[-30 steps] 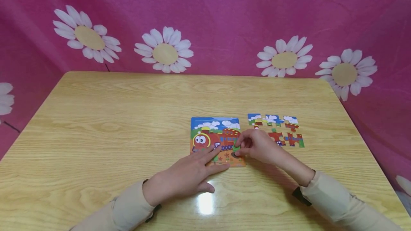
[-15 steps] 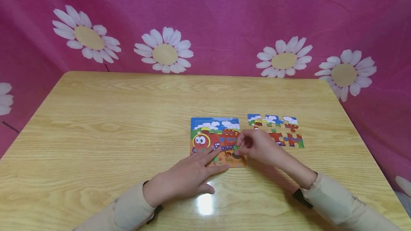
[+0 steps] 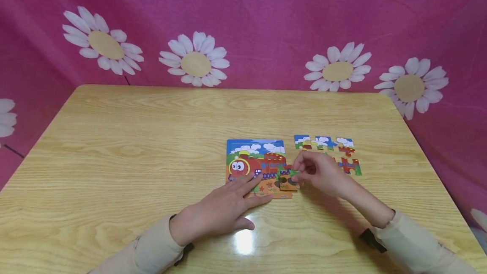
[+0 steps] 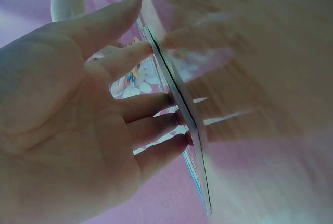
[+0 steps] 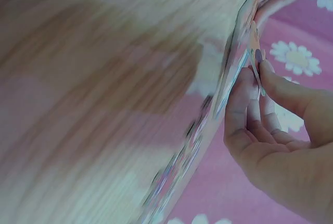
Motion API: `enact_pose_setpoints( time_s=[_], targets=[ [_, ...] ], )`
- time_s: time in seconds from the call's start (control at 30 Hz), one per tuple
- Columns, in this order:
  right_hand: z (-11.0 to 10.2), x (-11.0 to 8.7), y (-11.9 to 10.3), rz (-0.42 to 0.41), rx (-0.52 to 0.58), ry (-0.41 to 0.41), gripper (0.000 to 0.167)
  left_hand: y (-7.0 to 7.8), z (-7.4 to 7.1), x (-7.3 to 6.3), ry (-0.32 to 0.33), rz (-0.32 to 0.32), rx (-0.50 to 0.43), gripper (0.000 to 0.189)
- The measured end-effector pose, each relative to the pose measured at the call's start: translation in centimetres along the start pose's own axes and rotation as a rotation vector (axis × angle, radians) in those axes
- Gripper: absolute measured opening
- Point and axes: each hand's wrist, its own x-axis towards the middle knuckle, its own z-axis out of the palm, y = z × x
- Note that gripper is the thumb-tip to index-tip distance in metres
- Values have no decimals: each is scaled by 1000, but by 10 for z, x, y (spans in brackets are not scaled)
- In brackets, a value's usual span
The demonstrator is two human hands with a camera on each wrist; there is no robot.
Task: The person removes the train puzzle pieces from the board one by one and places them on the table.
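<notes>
A train jigsaw puzzle (image 3: pixel 255 147) lies on the table in the head view. My left hand (image 3: pixel 220 208) rests on its lower left part with fingers stretched out; in the left wrist view the fingertips touch the puzzle's board (image 4: pixel 179 94). At the puzzle's lower right, my right hand (image 3: pixel 323 173) pinches an orange and green puzzle piece (image 3: pixel 288 186) between thumb and fingers. That piece is raised and tilted in the right wrist view, partly over the puzzle's right edge. A notch shows in the board's lower right corner.
Several detached puzzle pieces (image 3: pixel 324 142) lie in rows on the table right of the puzzle, some hidden behind the right hand. The wooden table (image 3: pixel 133 151) meets a pink cloth (image 3: pixel 258 20) with daisies at its far edge.
The right hand has moved right, lifting the orange and green piece out of the puzzle's lower right part. The left hand has stayed in place.
</notes>
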Motion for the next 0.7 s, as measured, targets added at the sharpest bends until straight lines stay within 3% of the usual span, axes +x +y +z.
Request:
enact_pose_setpoints(
  time_s=[0.2, 0.53, 0.7],
  targets=[
    [-18, -17, 15, 0, 4, 33, 17, 1, -1, -1, -20, -15, -9, 64],
    [-39, -44, 40, -40, -86, 109, 19, 0, -2, -1, -19, -12, -12, 63],
    [-52, -57, 55, -2, -102, 120, 17, 1, -2, -2, -16, -13, -16, 63]
  ],
)
